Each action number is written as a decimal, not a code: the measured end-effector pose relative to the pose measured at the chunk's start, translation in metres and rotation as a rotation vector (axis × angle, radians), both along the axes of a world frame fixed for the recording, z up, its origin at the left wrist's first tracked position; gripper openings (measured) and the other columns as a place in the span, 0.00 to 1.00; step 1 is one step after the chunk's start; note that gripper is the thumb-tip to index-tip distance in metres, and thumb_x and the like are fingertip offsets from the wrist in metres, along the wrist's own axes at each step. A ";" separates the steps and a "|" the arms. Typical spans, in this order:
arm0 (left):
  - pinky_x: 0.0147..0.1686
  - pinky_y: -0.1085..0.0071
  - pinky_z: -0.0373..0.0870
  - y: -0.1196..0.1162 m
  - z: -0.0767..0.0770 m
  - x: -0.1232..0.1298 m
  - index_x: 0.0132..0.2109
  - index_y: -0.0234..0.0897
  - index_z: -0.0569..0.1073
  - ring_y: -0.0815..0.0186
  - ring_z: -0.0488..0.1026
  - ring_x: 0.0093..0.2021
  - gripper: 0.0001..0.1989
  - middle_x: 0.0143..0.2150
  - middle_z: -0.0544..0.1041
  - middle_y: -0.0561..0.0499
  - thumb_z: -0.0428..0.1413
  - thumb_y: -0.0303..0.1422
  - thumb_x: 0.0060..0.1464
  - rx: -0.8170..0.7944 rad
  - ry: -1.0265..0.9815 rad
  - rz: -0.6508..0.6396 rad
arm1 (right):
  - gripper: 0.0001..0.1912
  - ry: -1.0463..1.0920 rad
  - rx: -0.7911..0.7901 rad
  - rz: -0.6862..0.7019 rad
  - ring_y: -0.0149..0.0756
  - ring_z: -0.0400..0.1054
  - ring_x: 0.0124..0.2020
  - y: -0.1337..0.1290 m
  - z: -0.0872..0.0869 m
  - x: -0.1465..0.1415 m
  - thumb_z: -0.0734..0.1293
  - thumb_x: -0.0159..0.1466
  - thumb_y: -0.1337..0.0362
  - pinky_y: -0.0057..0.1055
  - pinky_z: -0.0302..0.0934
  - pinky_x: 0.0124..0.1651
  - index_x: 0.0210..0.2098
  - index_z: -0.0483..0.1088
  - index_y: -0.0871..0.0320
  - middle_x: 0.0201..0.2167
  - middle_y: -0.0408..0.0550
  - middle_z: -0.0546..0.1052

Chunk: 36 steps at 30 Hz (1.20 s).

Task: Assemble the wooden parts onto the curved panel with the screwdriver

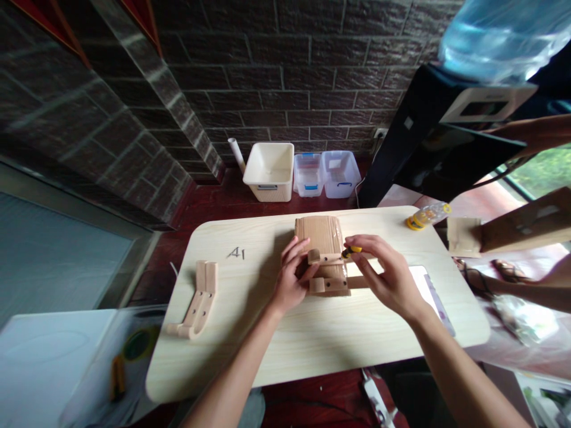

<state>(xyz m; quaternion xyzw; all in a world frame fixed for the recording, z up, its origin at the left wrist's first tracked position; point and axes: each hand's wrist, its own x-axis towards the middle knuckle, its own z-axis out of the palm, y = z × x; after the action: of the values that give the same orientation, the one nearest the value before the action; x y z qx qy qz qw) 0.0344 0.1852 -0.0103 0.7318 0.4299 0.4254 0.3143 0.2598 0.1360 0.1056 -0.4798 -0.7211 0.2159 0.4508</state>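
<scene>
My right hand (pixel 379 267) pinches a short yellow and black screwdriver (pixel 351 251), its tip at a hole near the right end of the upper wooden piece (pixel 330 259). My left hand (pixel 292 276) is wrapped round the left end of that piece, steadying it. A second wooden piece (pixel 332 285) with dark holes lies just below, nearer me. Both rest across a cardboard box (pixel 319 229). At the table's left lie two more curved wooden pieces (pixel 203 300) side by side, with holes in them. Several loose screws (pixel 236 253) are on the tabletop between them and the box.
The pale table (pixel 250 356) has rounded corners. A clear bottle with a yellow base (pixel 426 216) lies at its back right corner; a white flat object (pixel 430 297) is at the right. Behind stand a cream bin (pixel 269 172) and two clear plastic boxes (pixel 340 172). A person's legs (pixel 530 288) show at right.
</scene>
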 end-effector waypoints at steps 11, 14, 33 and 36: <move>0.73 0.47 0.56 0.000 0.000 0.000 0.50 0.43 0.77 0.54 0.55 0.74 0.09 0.68 0.70 0.48 0.58 0.38 0.65 0.000 -0.016 -0.012 | 0.13 -0.050 0.059 -0.033 0.44 0.74 0.54 0.004 0.000 0.009 0.64 0.72 0.65 0.44 0.71 0.56 0.55 0.72 0.51 0.50 0.52 0.79; 0.73 0.48 0.56 0.000 0.000 -0.001 0.50 0.43 0.77 0.54 0.55 0.74 0.10 0.68 0.70 0.48 0.58 0.38 0.64 0.001 -0.012 -0.014 | 0.11 -0.053 0.059 -0.064 0.45 0.74 0.52 0.005 -0.001 0.007 0.66 0.71 0.63 0.43 0.72 0.54 0.52 0.73 0.51 0.48 0.52 0.79; 0.73 0.47 0.57 0.000 0.001 0.000 0.49 0.43 0.77 0.54 0.54 0.75 0.10 0.68 0.69 0.47 0.58 0.39 0.65 -0.007 -0.008 -0.012 | 0.10 -0.054 0.033 -0.088 0.45 0.74 0.50 0.005 -0.002 0.007 0.66 0.71 0.61 0.44 0.72 0.52 0.52 0.70 0.52 0.47 0.53 0.77; 0.72 0.47 0.57 0.000 0.002 0.000 0.50 0.44 0.77 0.53 0.55 0.74 0.10 0.68 0.70 0.48 0.58 0.39 0.64 -0.009 -0.003 -0.008 | 0.09 -0.072 0.055 -0.024 0.47 0.72 0.56 0.002 0.003 0.007 0.66 0.71 0.63 0.47 0.70 0.57 0.51 0.71 0.52 0.53 0.54 0.77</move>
<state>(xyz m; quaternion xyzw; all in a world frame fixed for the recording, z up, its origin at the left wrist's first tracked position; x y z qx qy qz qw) 0.0343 0.1853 -0.0088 0.7314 0.4282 0.4235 0.3198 0.2666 0.1381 0.1081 -0.4831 -0.7367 0.1732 0.4403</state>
